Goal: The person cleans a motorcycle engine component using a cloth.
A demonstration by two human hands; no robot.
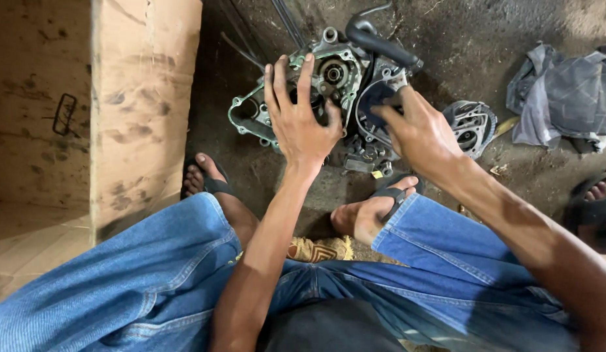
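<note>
A greasy metal engine case (335,81) with a black lever on top stands on the dirt floor in front of me. My left hand (299,117) lies flat on its near left side, fingers spread and pointing away. My right hand (417,133) grips a dark round part (376,94) set in the case's right side, fingers curled around it. Small loose metal parts (368,156) lie on the floor just below the case.
A separate ribbed metal cover (471,126) lies to the right of the case. A grey cloth (567,98) is bunched at the far right. A large cardboard box (143,98) stands at the left. My sandalled feet (374,208) flank the work; another person's foot (596,195) shows at the right edge.
</note>
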